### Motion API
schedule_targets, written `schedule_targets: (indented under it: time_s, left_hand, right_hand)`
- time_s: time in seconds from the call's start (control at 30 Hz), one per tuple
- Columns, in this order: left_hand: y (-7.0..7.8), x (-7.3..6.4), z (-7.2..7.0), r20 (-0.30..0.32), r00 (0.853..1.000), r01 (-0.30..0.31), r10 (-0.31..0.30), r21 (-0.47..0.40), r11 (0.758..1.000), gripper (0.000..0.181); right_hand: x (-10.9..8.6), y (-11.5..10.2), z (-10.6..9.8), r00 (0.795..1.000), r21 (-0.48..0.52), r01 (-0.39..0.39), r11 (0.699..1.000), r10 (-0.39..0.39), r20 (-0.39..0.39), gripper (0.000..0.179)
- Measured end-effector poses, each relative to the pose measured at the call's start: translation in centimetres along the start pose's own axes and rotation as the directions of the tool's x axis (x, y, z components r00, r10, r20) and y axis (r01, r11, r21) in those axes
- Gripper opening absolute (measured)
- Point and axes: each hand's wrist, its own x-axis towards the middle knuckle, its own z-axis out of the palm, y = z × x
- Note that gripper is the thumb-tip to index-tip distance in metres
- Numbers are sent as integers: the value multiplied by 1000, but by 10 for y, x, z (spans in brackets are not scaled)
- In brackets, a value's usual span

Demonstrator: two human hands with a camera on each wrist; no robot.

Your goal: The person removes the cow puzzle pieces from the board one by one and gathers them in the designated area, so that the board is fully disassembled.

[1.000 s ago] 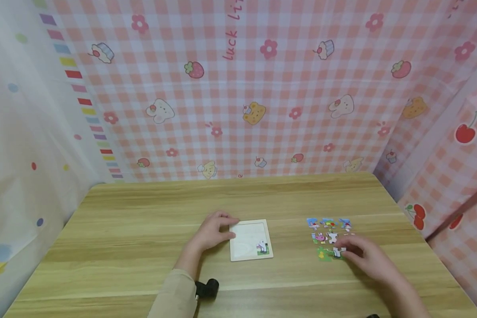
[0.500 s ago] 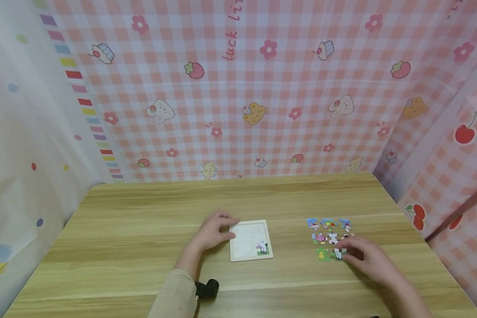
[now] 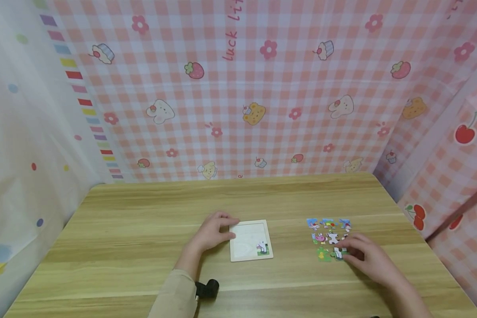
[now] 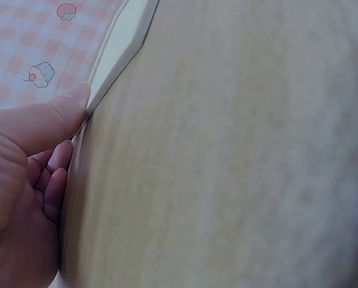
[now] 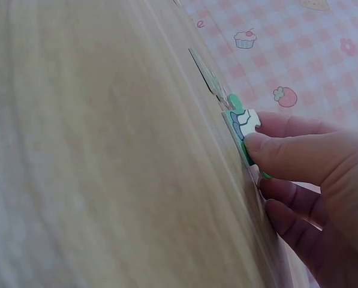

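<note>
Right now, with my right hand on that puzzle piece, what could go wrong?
1. The right hand pinches the green and white piece only by its edge, so it may slip from the fingers.
2. The other loose pieces lie close beside it; lifting could knock them out of their rows.
3. The left hand touches only the puzzle tray at its left edge, so pressing a piece in might shift the tray.
</note>
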Motion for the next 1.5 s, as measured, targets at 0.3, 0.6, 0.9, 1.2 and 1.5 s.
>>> schedule_targets:
  time_s: [0.3, 0.6, 0.9, 1.2, 1.5]
  left_hand:
    - [2, 0, -1, 4, 1000, -4, 4, 2, 1000, 40]
    - [2, -1, -1, -1, 1000, -15, 15, 1, 1000, 40]
    - [1, -2, -1, 0, 1000, -15, 15, -3, 1000, 40]
    - [1, -2, 0, 1, 1000, -10, 10, -6, 1000, 40]
    - [0, -1, 0, -6, 1000, -17, 17, 5, 1000, 40]
  right_hand:
    - [-2, 1, -1, 1000, -10, 14, 1000, -14, -1, 39]
    - [-2, 1, -1, 1000, 6, -8, 1000, 7, 10, 38]
    - [-1, 1, -3, 1000, -61, -17, 998, 19, 22, 37]
    - [1, -5, -4, 993, -6, -110, 994, 109, -40, 33]
    - [11, -16, 1, 997, 12, -44, 999, 45, -59, 33]
